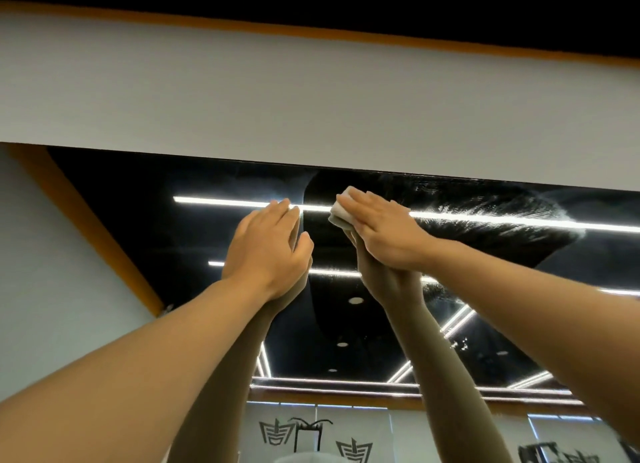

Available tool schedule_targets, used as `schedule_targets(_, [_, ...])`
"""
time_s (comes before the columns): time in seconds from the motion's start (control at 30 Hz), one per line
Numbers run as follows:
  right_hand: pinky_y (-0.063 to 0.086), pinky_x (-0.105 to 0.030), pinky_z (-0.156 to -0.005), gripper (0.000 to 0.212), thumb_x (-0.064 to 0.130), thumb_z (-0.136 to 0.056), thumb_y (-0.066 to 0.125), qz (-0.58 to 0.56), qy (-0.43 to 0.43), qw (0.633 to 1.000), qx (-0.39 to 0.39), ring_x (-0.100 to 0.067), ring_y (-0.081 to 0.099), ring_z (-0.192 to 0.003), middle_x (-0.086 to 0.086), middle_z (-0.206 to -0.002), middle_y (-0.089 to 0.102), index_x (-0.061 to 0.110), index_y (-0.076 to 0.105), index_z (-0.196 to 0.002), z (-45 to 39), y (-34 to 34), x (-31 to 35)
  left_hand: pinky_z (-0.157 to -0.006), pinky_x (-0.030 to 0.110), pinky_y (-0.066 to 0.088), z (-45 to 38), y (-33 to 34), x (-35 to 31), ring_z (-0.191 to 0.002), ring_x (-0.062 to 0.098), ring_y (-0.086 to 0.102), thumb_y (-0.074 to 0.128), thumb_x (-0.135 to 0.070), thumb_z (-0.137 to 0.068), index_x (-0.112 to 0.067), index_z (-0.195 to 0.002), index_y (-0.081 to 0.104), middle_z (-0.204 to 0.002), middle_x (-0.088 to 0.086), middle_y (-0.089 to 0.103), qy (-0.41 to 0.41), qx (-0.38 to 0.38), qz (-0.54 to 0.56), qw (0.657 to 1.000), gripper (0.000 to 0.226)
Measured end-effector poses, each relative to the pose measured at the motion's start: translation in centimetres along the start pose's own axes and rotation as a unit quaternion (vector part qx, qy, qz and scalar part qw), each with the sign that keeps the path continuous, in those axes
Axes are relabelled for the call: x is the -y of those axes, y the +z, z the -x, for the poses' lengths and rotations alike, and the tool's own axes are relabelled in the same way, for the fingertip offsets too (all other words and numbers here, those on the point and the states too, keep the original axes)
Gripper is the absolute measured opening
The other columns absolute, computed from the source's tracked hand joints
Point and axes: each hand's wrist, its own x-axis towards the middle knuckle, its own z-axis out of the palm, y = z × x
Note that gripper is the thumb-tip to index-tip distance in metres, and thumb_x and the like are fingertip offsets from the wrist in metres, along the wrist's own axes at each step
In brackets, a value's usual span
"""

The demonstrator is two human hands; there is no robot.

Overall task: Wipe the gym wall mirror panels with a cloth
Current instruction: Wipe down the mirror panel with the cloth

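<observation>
Right hand [384, 230] presses cloth [341, 213] flat on mirror [138, 202]; left hand [270, 251] flat, fingers straight.

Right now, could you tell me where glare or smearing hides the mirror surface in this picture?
Head view: reflected light strips glare across the mirror; streaky wet smears catch light right of the cloth under the right hand; the left hand lies flat on glass; wide-angle bending curves the upper edges.

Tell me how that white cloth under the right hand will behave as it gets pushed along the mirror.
The cloth looks soft and folded into a wad, so it will probably flatten and bunch rather than stay stiff. The right hand presses it with flat fingers, so it likely slides easily on the mirror. Streaks to the right suggest it is damp and smears.
</observation>
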Motion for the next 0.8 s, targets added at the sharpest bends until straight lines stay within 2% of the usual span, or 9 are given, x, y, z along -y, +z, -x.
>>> schedule_targets(0.07, [0.026,-0.046,-0.110,0.042,0.028,-0.102,0.027,-0.018,-0.025,0.999,-0.012,-0.020,0.039,-0.126,0.004,-0.141,0.044,0.027,0.044,-0.141,1.4,0.3,0.6,-0.120,0.030,0.010,0.0,0.0,-0.1,-0.148,0.014,0.022,0.043,-0.039,-0.102,-0.019,-0.151,0.037,-0.158,-0.002,0.033,-0.002,0.008,-0.009,1.000,0.053])
schedule_targets(0.17, [-0.001,-0.029,-0.120,0.048,0.030,-0.108,0.026,-0.048,-0.043,0.997,0.036,-0.006,0.005,-0.149,0.014,-0.164,0.014,0.035,0.023,-0.155,5.7,0.6,1.5,-0.120,0.033,0.014,0.0,0.0,-0.1,-0.145,0.015,0.028,0.044,-0.050,-0.100,-0.019,-0.148,0.042,-0.155,-0.003,0.039,0.015,0.016,-0.032,0.999,0.057])
schedule_targets(0.3, [-0.020,-0.017,-0.113,0.048,0.039,-0.107,0.022,-0.064,-0.107,0.982,0.143,0.014,-0.022,-0.140,0.036,-0.156,-0.009,0.057,0.009,-0.149,12.8,0.1,3.1,-0.118,0.043,0.022,0.3,-0.2,-0.3,-0.140,0.016,0.038,0.030,-0.070,-0.087,-0.023,-0.140,0.053,-0.149,-0.003,0.048,0.054,0.026,-0.060,0.996,0.074])
schedule_targets(0.4, [-0.023,-0.010,-0.107,0.046,0.042,-0.106,0.022,-0.057,-0.151,0.962,0.220,0.017,-0.024,-0.137,0.045,-0.150,-0.012,0.061,0.009,-0.146,16.5,-1.6,3.0,-0.118,0.044,0.022,0.5,-0.5,-0.6,-0.137,0.015,0.043,0.025,-0.075,-0.083,-0.025,-0.136,0.056,-0.145,-0.005,0.052,0.062,0.045,-0.080,0.994,0.080])
schedule_targets(0.5, [-0.021,-0.010,-0.109,0.046,0.043,-0.104,0.023,-0.034,-0.165,0.956,0.240,0.017,-0.020,-0.139,0.045,-0.151,-0.007,0.061,0.012,-0.145,17.0,-3.0,1.1,-0.119,0.046,0.023,0.6,-0.9,-1.1,-0.138,0.016,0.043,0.023,-0.078,-0.081,-0.025,-0.139,0.053,-0.146,-0.004,0.051,0.051,0.062,-0.087,0.993,0.084])
schedule_targets(0.57, [-0.018,-0.013,-0.113,0.045,0.046,-0.102,0.022,-0.022,-0.150,0.967,0.203,0.016,-0.016,-0.141,0.040,-0.153,-0.004,0.060,0.012,-0.144,16.0,-3.1,-1.0,-0.119,0.047,0.027,0.6,-1.3,-1.7,-0.138,0.017,0.043,0.024,-0.079,-0.081,-0.026,-0.141,0.051,-0.148,-0.004,0.049,0.042,0.077,-0.101,0.991,0.085])
schedule_targets(0.63, [-0.011,-0.016,-0.117,0.044,0.051,-0.100,0.020,-0.026,-0.102,0.987,0.125,0.016,-0.009,-0.142,0.033,-0.156,0.001,0.059,0.012,-0.143,14.4,-3.0,-4.1,-0.117,0.045,0.031,0.6,-1.6,-2.1,-0.138,0.018,0.042,0.029,-0.076,-0.082,-0.026,-0.143,0.049,-0.150,-0.004,0.047,0.029,0.092,-0.112,0.989,0.081])
schedule_targets(0.73, [0.002,-0.027,-0.121,0.044,0.031,-0.107,0.031,-0.032,0.036,0.999,0.012,-0.001,0.010,-0.149,0.017,-0.161,0.018,0.044,0.022,-0.148,12.2,-3.7,-8.4,-0.116,0.044,0.033,0.6,-1.8,-2.8,-0.140,0.019,0.040,0.032,-0.076,-0.088,-0.026,-0.146,0.044,-0.153,-0.004,0.042,0.012,0.108,-0.123,0.987,0.078])
schedule_targets(0.8, [0.010,-0.025,-0.111,0.045,0.016,-0.107,0.036,-0.028,0.085,0.995,-0.033,-0.019,0.026,-0.145,0.002,-0.159,0.032,0.025,0.038,-0.150,12.2,-3.6,-9.1,-0.118,0.045,0.030,0.6,-1.8,-3.1,-0.144,0.018,0.035,0.034,-0.070,-0.090,-0.027,-0.150,0.038,-0.157,-0.006,0.036,0.002,0.122,-0.127,0.984,0.073])
